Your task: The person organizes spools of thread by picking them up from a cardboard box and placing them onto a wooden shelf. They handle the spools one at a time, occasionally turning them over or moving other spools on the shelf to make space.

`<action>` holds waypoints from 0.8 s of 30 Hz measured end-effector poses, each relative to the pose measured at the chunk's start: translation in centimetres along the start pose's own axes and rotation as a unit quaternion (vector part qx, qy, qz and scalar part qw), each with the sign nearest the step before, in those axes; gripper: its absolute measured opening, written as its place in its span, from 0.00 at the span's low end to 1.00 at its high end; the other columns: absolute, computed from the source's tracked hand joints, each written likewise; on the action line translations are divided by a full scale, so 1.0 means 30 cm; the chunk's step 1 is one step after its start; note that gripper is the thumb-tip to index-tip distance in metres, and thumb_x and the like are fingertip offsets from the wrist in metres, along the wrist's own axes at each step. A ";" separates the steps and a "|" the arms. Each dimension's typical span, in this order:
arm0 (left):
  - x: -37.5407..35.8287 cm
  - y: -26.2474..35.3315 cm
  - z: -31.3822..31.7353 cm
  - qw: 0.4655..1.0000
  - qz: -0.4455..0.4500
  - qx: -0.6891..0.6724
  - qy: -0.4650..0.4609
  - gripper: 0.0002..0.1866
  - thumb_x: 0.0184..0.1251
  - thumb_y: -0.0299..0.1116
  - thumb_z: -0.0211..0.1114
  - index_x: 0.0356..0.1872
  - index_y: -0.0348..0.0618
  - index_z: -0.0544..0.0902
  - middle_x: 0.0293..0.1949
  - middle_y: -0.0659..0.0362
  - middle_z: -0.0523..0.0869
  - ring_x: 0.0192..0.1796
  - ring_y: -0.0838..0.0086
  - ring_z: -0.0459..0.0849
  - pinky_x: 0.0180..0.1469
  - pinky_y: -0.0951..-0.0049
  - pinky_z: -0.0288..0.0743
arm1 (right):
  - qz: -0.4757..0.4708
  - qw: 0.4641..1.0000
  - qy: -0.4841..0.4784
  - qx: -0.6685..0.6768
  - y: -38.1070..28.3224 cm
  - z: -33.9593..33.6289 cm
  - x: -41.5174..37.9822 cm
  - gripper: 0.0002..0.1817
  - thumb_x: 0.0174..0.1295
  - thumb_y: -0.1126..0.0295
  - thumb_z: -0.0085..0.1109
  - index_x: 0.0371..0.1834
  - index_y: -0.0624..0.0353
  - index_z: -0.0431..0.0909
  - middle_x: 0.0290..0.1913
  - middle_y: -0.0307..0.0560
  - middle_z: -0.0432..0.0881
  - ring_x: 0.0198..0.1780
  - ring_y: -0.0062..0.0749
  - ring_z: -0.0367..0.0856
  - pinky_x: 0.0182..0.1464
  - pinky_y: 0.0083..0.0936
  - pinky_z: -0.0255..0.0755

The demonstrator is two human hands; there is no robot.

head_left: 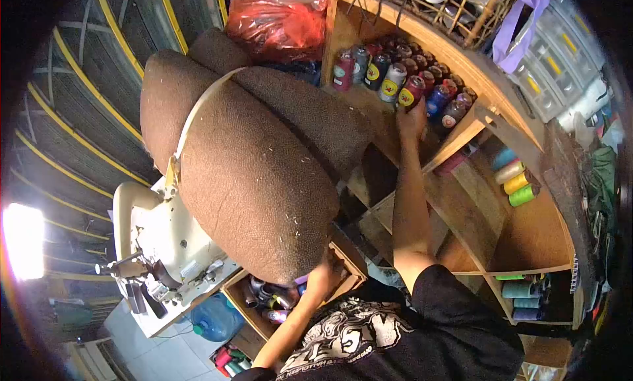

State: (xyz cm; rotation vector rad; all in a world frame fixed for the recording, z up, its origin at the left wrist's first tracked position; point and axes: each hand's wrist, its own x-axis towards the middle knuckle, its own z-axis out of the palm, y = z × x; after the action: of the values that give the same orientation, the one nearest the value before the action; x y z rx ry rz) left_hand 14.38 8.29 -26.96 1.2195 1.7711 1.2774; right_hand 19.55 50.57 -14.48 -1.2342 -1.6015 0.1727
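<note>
My right hand (412, 122) is raised to a wooden shelf (376, 117), its fingers round the lower part of a dark red thread spool (411, 91) with a yellow label. A grey thread spool (393, 82) and a blue thread spool (437, 101) stand on either side of it, with several darker ones behind. Lower down, my left hand (323, 275) is over an open wooden drawer (359, 275), beside the end of a large brown textured roll (257, 176). Its fingers are partly hidden. Dark spools and small items (267, 294) lie in that drawer.
A white sewing machine (171, 229) stands left, below the strapped brown roll. A red plastic bag (277, 25) sits at the back. Lower compartments hold a green spool (523, 195) and other thread. A blue water bottle (217, 318) is on the floor. Clear drawers (554, 58) stand upper right.
</note>
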 end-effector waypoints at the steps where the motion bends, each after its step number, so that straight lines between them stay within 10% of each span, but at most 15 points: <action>1: -0.010 -0.010 -0.007 0.997 0.035 0.043 0.043 0.35 0.54 0.22 0.66 0.65 0.37 0.63 0.55 0.44 0.77 0.49 0.61 0.83 0.45 0.67 0.80 | -0.020 0.999 0.027 -0.009 0.006 0.007 0.007 0.36 0.51 0.62 0.66 0.64 0.58 0.62 0.49 0.66 0.76 0.52 0.59 0.76 0.53 0.44 0.70; 6: -0.081 -0.077 -0.106 0.990 -0.007 0.139 -0.006 0.21 0.54 0.28 0.67 0.51 0.41 0.76 0.30 0.48 0.85 0.32 0.59 0.86 0.34 0.63 0.77 | 0.081 0.994 -0.009 -0.067 -0.126 -0.076 -0.028 0.41 0.52 0.61 0.67 0.66 0.65 0.56 0.51 0.67 0.76 0.53 0.58 0.76 0.52 0.40 0.71; 9: -0.194 -0.125 -0.173 0.983 -0.106 0.140 -0.054 0.14 0.56 0.27 0.63 0.44 0.37 0.77 0.38 0.44 0.83 0.37 0.50 0.84 0.39 0.58 0.78 | -0.101 0.992 0.021 0.074 -0.191 -0.175 -0.177 0.30 0.58 0.69 0.61 0.63 0.62 0.61 0.46 0.57 0.80 0.47 0.44 0.81 0.48 0.35 0.74; 16: -0.431 -0.267 -0.232 0.931 -0.194 0.309 -0.010 0.11 0.62 0.39 0.59 0.37 0.42 0.76 0.36 0.49 0.79 0.40 0.53 0.81 0.41 0.57 0.76 | -0.050 0.905 -0.368 0.207 -0.231 -0.450 -0.826 0.08 0.57 0.74 0.54 0.40 0.61 0.77 0.33 0.47 0.81 0.38 0.27 0.80 0.40 0.23 0.72; 20: -0.389 -0.295 -0.254 0.910 -0.162 0.379 0.054 0.12 0.55 0.28 0.58 0.42 0.45 0.77 0.41 0.50 0.78 0.46 0.54 0.79 0.43 0.59 0.76 | 0.029 0.715 -0.689 0.112 -0.130 -0.377 -1.150 0.10 0.57 0.73 0.57 0.41 0.61 0.77 0.38 0.54 0.81 0.38 0.39 0.83 0.38 0.27 0.75; 24: -0.258 -0.448 -0.272 0.853 -0.084 0.515 0.010 0.32 0.45 0.34 0.67 0.57 0.45 0.72 0.54 0.55 0.75 0.55 0.58 0.74 0.51 0.55 0.73 | -0.095 0.716 -0.677 0.145 -0.049 -0.262 -1.347 0.13 0.55 0.72 0.58 0.42 0.66 0.77 0.40 0.58 0.80 0.38 0.45 0.82 0.45 0.34 0.75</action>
State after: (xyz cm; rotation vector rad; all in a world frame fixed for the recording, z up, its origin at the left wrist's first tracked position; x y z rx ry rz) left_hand 5.88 -3.19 -37.12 1.4962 2.6117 0.1355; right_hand 21.11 15.32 -35.74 -0.5660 -2.7395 1.4037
